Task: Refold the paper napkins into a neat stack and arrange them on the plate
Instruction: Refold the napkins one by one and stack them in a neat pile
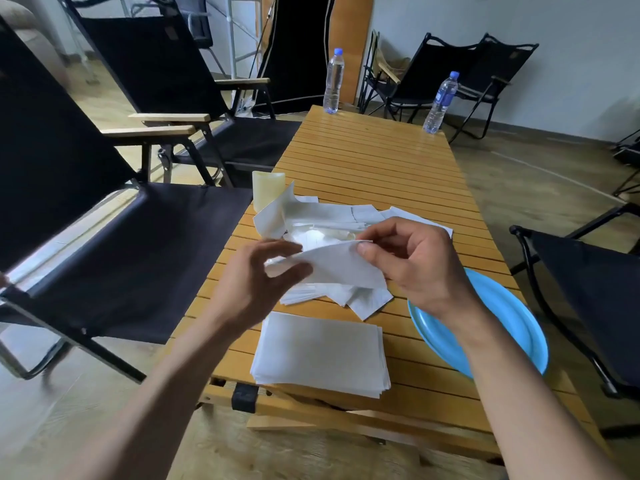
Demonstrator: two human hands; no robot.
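Note:
A white paper napkin (341, 266) hangs folded over above the wooden slat table (381, 161). My right hand (415, 268) pinches its upper right corner with thumb and fingers. My left hand (256, 278) pinches its left edge. Beneath and beyond them lies a loose heap of unfolded napkins (332, 216). A neat stack of folded napkins (320, 353) rests at the table's near edge. The blue plate (512, 327) sits at the near right, partly hidden by my right forearm, with nothing visible on it.
A pale cup (267, 189) stands at the table's left edge behind the heap. Two water bottles (334, 81) (440, 102) stand at the far end. Black folding chairs (114, 244) flank the table on the left, another chair (595, 299) on the right.

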